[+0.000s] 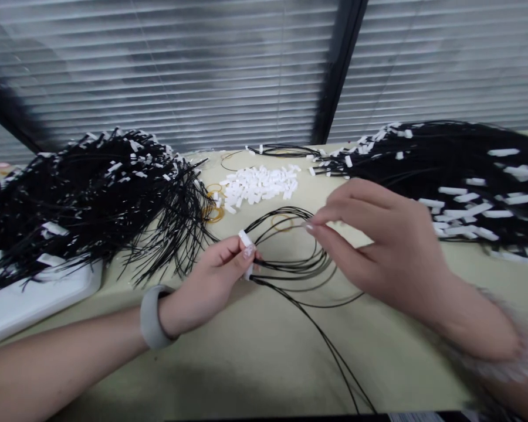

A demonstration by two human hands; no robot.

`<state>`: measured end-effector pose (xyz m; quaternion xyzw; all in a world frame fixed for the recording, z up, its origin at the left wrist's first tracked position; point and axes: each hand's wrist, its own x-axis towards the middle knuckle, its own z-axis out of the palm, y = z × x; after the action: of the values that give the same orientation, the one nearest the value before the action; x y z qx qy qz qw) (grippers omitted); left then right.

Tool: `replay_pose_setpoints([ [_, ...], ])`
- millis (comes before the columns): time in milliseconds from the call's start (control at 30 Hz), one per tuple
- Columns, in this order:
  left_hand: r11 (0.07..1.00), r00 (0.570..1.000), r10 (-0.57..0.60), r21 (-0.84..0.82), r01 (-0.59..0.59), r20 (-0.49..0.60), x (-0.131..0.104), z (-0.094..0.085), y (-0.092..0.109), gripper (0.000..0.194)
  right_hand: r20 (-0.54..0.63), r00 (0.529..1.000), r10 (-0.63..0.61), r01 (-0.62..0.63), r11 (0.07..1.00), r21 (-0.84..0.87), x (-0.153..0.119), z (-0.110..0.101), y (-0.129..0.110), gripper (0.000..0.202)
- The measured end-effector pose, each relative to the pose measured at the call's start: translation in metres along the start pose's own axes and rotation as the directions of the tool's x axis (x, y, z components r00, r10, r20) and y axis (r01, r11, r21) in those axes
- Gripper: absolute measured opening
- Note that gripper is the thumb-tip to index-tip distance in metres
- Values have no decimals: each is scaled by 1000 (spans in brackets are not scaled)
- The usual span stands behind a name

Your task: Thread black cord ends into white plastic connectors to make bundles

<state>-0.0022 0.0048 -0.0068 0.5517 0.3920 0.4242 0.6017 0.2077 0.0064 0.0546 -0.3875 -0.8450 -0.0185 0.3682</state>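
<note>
My left hand point(226, 261) pinches a white connector housing point(246, 238) between thumb and fingers. From it, a loose coil of thin black wires point(286, 268) loops out to the right, and two strands trail down toward the table's front edge. Another white piece shows just under my left thumb. My right hand point(369, 240) is raised above the right side of the coil, thumb and forefinger pressed together on what looks like one thin wire point(295, 227). Its end is hidden at the fingertips.
A heap of white connector housings point(261, 184) lies behind the coil, beside yellow rubber bands point(213, 212). Big piles of black wires stand left point(92, 193) and right point(457, 158). The left pile overhangs a white tray point(70, 290). Window blinds point(229, 70) close off the back.
</note>
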Motion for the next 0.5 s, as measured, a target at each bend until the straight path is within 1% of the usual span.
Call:
replay_pose_setpoints([
  [33, 999, 1000, 2, -39, -3, -31, 0, 0, 0, 17, 69, 998, -2, 2, 1000, 4, 0, -3, 0, 9],
  [67, 997, 998, -2, -79, -2, -59, 1, 1, 0, 16, 187, 982, -12, 9, 1000, 16, -1, -5, 0, 10],
  [100, 993, 996, -9, -119, -1, -84, 1, 2, 0, 16, 319, 948, -21, 13, 1000, 26, -2, -5, -1, 12],
  [133, 988, 995, -18, -152, 2, -101, 2, 3, 0, 17, 436, 900, -26, 16, 1000, 27, -4, -4, -1, 15],
  [167, 984, 993, -24, -177, 4, -113, 2, 3, 1, 17, 521, 853, -23, 15, 1000, 20, -6, -3, -2, 17],
  [200, 981, 992, -28, -193, 5, -120, 3, 4, 1, 17, 576, 818, -16, 9, 1000, 15, -7, 0, -3, 20],
  [267, 979, 992, -23, -204, -3, -126, 3, 4, 1, 16, 632, 775, -12, -9, 1000, 30, -10, 5, -4, 25],
  [367, 983, 993, -4, -180, -18, -122, 2, 3, 0, 15, 672, 740, -15, -60, 994, 87, -11, 11, -6, 31],
  [433, 986, 993, 10, -165, -30, -118, 2, 2, -1, 15, 680, 733, 1, -75, 994, 80, -10, 14, -6, 32],
  [500, 988, 992, 25, -148, -43, -122, 2, 1, -2, 15, 662, 749, 17, -40, 999, 19, -10, 13, -4, 28],
])
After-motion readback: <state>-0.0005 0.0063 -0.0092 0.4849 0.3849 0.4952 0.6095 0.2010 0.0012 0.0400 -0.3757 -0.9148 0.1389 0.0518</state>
